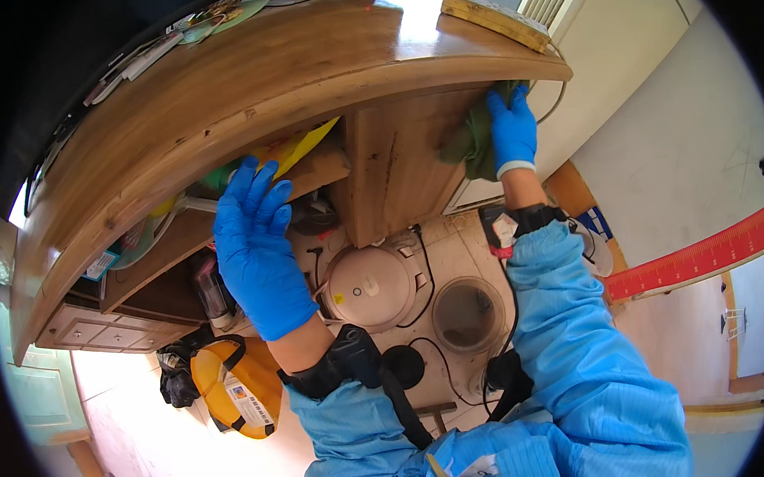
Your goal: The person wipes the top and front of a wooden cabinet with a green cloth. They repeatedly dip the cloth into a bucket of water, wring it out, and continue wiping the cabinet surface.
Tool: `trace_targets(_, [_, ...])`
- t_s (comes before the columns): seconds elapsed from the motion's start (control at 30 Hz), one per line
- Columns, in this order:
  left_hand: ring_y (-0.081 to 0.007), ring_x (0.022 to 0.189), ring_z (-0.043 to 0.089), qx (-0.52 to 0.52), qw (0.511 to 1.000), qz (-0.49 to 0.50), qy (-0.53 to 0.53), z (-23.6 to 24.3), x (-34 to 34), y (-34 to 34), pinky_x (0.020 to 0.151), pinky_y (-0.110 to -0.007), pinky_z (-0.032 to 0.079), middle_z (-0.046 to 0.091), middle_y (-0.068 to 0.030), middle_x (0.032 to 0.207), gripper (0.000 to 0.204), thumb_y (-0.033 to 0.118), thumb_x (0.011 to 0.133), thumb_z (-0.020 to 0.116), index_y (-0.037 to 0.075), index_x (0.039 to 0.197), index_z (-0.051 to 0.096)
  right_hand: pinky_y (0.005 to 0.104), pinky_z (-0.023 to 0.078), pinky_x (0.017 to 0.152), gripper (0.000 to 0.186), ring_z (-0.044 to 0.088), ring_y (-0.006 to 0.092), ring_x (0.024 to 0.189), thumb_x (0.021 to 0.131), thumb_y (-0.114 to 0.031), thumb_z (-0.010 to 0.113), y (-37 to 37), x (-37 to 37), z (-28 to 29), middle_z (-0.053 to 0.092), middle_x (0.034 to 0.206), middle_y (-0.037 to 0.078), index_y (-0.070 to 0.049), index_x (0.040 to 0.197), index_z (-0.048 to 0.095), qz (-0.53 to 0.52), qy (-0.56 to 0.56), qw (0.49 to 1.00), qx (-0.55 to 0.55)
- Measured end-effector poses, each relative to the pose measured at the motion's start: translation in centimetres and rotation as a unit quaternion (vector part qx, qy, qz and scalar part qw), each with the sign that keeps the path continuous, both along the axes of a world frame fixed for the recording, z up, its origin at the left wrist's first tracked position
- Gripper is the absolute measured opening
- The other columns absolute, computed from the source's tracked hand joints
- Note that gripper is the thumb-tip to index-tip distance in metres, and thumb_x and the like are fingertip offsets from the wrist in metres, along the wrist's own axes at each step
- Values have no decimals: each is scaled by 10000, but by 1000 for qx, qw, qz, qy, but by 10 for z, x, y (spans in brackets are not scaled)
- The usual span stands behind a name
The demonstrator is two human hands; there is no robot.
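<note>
My right hand (pixel 515 135), in a blue glove, holds a dark green cloth (pixel 479 143) at the right end of a wooden desk (pixel 304 74). The cloth lies against the desk's side panel (pixel 404 164), just under the top's edge, and is partly blurred. My left hand (pixel 260 245), also gloved in blue, is raised in front of the open shelf (pixel 171 245) below the top. Its fingers are stretched and slightly apart, with nothing in them. Whether its fingertips touch the desk I cannot tell. Behind them, a yellow sheet (pixel 308 147) sticks out of the shelf.
Below, a round pinkish appliance (pixel 369 287) and a round container (pixel 468 313) stand on the floor among black cables (pixel 431 275). A yellow bag (pixel 234 386) lies at the lower left. A wooden-edged block (pixel 496 21) sits on the desk's right end. A red ruler-like strip (pixel 702 254) runs along the right.
</note>
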State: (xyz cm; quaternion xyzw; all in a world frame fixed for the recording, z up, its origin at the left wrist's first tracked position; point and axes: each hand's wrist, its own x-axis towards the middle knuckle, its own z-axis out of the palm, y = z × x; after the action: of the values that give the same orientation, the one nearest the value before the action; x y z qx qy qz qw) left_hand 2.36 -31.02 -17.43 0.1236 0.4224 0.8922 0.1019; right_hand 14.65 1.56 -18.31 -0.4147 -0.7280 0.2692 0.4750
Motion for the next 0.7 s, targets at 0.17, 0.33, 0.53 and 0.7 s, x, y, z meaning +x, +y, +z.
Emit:
trace_targets(0.17, [-181, 992, 672, -3, 1000, 18, -3, 0, 0, -6, 815, -246, 489, 671, -153, 1233, 512, 419, 1019, 495, 24, 1332, 585, 428, 489, 864, 532, 614, 406, 981, 924, -248, 646, -55, -30, -14, 617, 1161, 264, 43, 1349, 512, 106, 119, 987, 28])
trace_targets(0.33, [-189, 1009, 668, 11, 1000, 13, -10, 0, -5, -15, 828, -253, 500, 658, -158, 1256, 510, 418, 1019, 494, 24, 1329, 586, 460, 482, 743, 558, 581, 403, 825, 920, -257, 660, -105, -58, -27, 609, 981, 237, 16, 1374, 486, 67, 10, 983, 168])
trace_targets(0.53, [-211, 1031, 670, 30, 999, 31, -26, 3, -5, -20, 846, -261, 513, 663, -164, 1245, 489, 403, 1008, 519, 25, 1307, 604, 488, 518, 693, 628, 617, 425, 895, 896, -263, 682, -135, -71, -39, 598, 1038, 234, -32, 1431, 447, 90, -44, 951, 291])
trace_targets(0.7, [-212, 1016, 674, 30, 998, 42, -28, 2, -8, -24, 853, -276, 515, 676, -162, 1221, 477, 403, 1005, 527, 27, 1281, 622, 478, 511, 598, 607, 630, 408, 813, 899, -249, 661, -145, -66, -29, 600, 973, 219, -47, 1433, 451, 97, -129, 927, 337])
